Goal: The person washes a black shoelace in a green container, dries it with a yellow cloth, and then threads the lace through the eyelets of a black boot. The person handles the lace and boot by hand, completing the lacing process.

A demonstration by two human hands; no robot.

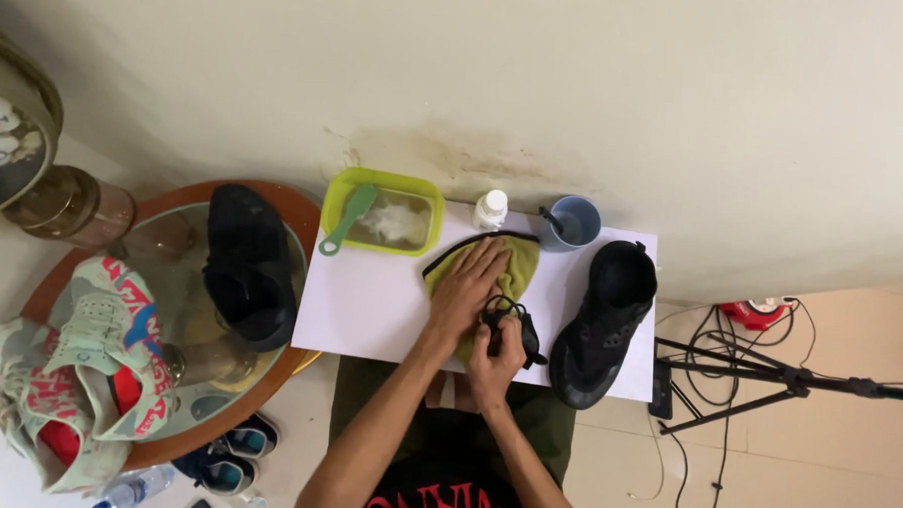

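My left hand (468, 282) lies flat, fingers extended and together, palm down on a yellow-green cloth with black edging (506, 271). The cloth rests on a white rectangular board (370, 301) across my lap. This hand grips nothing; it presses the cloth down.

My right hand (496, 358) is closed, fingers curled around a bunched black shoelace (502, 311), whose loops show just above the knuckles, over the near part of the cloth. The two hands are just beside each other, close to touching.

Items on the board:
- A black low-top sneaker (604, 324) stands at the right edge, just beside the cloth, toe toward me.
- A lime-green rectangular plastic tub (335, 195) holds soapy water, with a green-handled brush (349, 220) propped across its left rim.
- A small white plastic bottle (490, 209) stands behind the cloth.
- A pale blue cup (571, 224) with a dark stick in it stands to the bottle's right.

A second black sneaker (248, 264) sits on a round glass-topped table (167, 244) to the left, well apart from both hands.
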